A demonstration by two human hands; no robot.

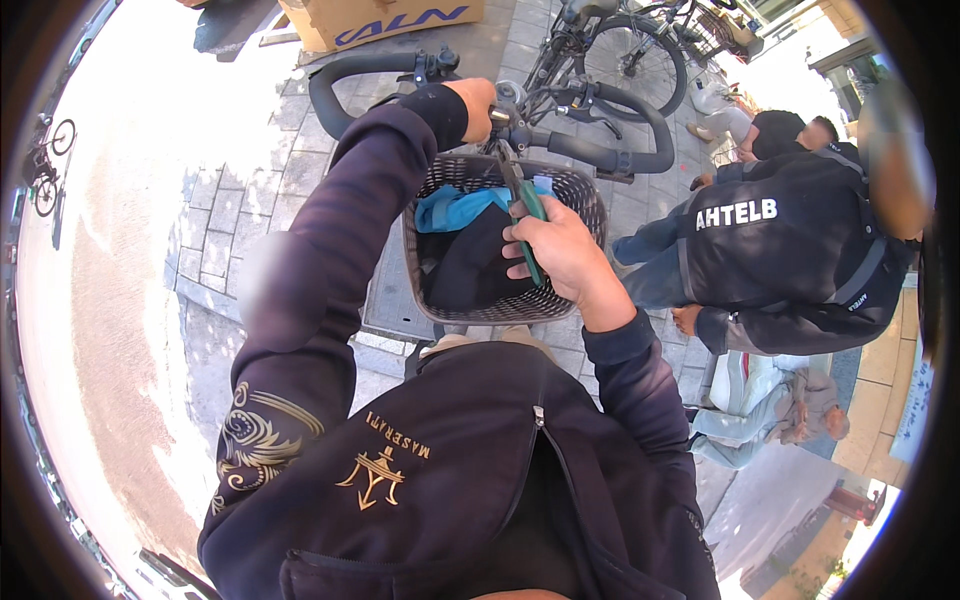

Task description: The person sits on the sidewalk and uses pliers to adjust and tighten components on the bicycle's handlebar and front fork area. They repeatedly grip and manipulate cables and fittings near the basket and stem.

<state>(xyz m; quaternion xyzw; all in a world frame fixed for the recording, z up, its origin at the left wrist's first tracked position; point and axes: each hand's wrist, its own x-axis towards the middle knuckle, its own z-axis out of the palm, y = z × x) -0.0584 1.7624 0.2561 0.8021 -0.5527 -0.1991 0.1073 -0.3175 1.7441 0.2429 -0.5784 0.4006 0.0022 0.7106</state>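
Right fingers (517,233) gripped green-handled pliers (531,202); ahead, left fingers (486,112) curled, hold unclear; bracing the handlebar (583,152) beside them seemed wise.

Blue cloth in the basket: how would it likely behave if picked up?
The blue cloth would likely flop, given its loose folds. It is probably light, looking like thin fabric. Lifting it could drag the black bundle, which appears to overlap it.

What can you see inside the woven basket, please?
The basket holds bright blue fabric and a black, cloth-like item. Whatever lies beneath them is covered, and the right hand with its pliers hides part of the view.
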